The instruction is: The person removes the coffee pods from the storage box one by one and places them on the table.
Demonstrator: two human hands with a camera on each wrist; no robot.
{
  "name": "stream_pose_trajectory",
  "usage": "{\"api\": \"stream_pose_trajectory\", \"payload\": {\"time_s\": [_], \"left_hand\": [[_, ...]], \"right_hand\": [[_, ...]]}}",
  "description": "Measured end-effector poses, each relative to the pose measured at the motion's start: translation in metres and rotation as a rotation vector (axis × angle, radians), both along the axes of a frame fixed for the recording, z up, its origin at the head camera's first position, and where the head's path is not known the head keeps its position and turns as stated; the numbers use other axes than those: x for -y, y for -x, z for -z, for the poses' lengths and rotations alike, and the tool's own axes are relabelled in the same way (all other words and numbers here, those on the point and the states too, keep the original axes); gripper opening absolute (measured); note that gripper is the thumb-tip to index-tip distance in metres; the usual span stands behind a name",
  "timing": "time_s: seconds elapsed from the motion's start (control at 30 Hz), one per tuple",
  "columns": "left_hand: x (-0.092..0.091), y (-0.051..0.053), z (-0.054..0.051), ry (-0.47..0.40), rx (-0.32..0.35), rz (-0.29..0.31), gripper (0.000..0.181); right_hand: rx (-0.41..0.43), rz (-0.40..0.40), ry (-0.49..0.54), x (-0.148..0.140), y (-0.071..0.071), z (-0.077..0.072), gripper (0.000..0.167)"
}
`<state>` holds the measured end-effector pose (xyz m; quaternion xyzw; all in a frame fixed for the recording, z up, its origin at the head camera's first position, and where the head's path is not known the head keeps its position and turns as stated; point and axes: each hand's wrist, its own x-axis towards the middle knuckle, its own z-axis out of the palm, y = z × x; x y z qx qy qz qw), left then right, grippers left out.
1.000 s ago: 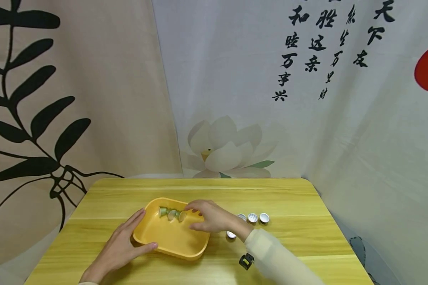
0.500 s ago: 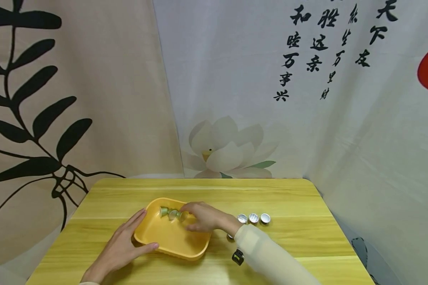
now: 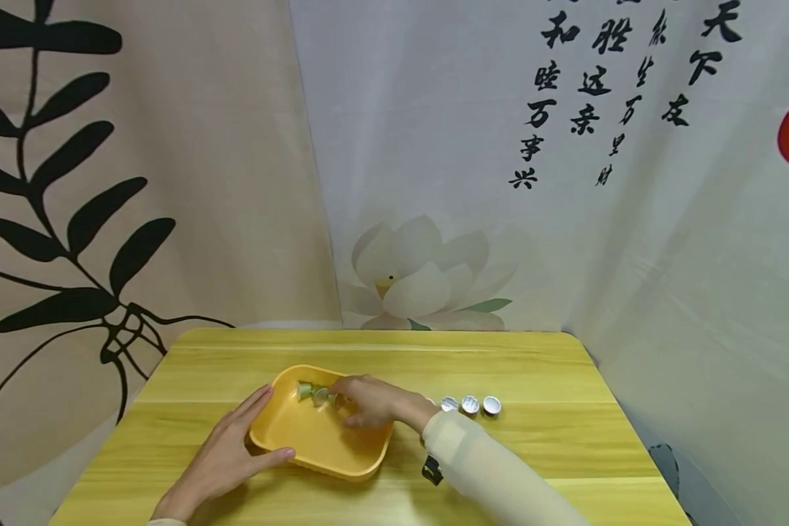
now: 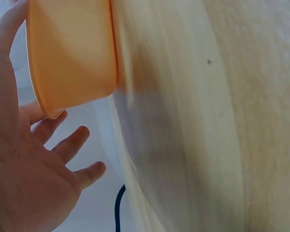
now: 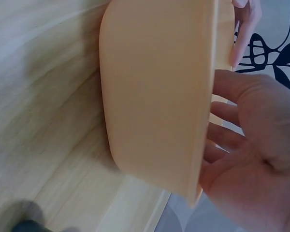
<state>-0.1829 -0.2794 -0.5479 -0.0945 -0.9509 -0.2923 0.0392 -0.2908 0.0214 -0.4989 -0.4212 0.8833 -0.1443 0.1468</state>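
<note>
A yellow plastic basin (image 3: 322, 446) stands on the wooden table. Inside it, toward the back, lie several small green cup-shaped pieces (image 3: 305, 391) with pale round ends. My left hand (image 3: 220, 453) rests against the basin's left side, fingers straight along the rim and thumb on the front rim. The left wrist view shows those fingers (image 4: 72, 142) spread at the basin corner. Over the right rim reaches my right hand (image 3: 375, 402), its index finger beside the rightmost green piece and its thumb apart. In the right wrist view the basin wall (image 5: 154, 96) hides its fingertips.
Several small round pieces (image 3: 470, 405) with whitish tops and dark sides stand in a row on the table (image 3: 532, 453), right of the basin. The right forearm partly covers this group. A printed curtain (image 3: 421, 146) hangs behind the table.
My right hand has moved left and deeper into the basin, toward the green pieces. The left hand and basin stay in place. The view has shifted slightly.
</note>
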Motion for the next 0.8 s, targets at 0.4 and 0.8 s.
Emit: {"api": "stream_pose_trajectory", "payload": {"time_s": [0.4,0.8], "left_hand": [[-0.002,-0.001,-0.001,-0.01,0.008,0.001,0.121],[-0.001,-0.001,-0.001,-0.003,-0.001,-0.009,0.12]], "right_hand": [[0.019,-0.076,0.015,0.006,0.003,0.005,0.063],[-0.032,-0.131,-0.032,0.01,0.003,0.012,0.051]]}}
